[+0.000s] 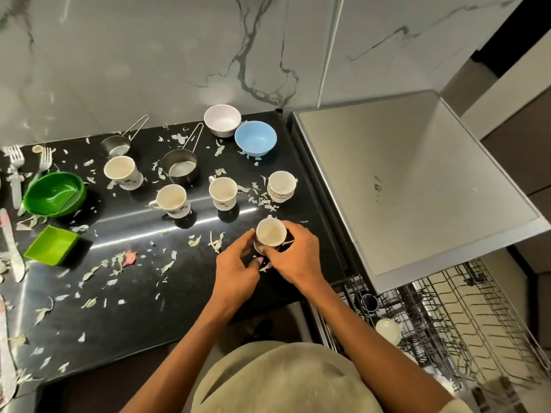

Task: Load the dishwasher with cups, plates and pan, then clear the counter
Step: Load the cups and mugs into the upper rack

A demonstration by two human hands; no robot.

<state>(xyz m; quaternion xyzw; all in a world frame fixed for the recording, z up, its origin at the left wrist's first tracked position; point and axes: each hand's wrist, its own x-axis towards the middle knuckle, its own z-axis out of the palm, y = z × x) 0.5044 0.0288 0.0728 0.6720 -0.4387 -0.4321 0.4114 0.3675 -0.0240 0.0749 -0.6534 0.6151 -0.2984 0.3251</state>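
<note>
- Both hands, left hand (235, 271) and right hand (293, 257), are curling around a small white cup (270, 233).
- Four more white cups (223, 192) are standing behind it on the black counter (134, 293).
- Little leaf scraps (215, 242) are lying all around.

A pale marble wall (179, 55) with dark grey veins rises behind the glossy black worktop (143, 311), which throws back streaks of overhead light. To the right the marble runs on as a second slab (402, 46). Beige cabinet fronts (512, 114) stand at the far right, beside a dark gap.
</note>
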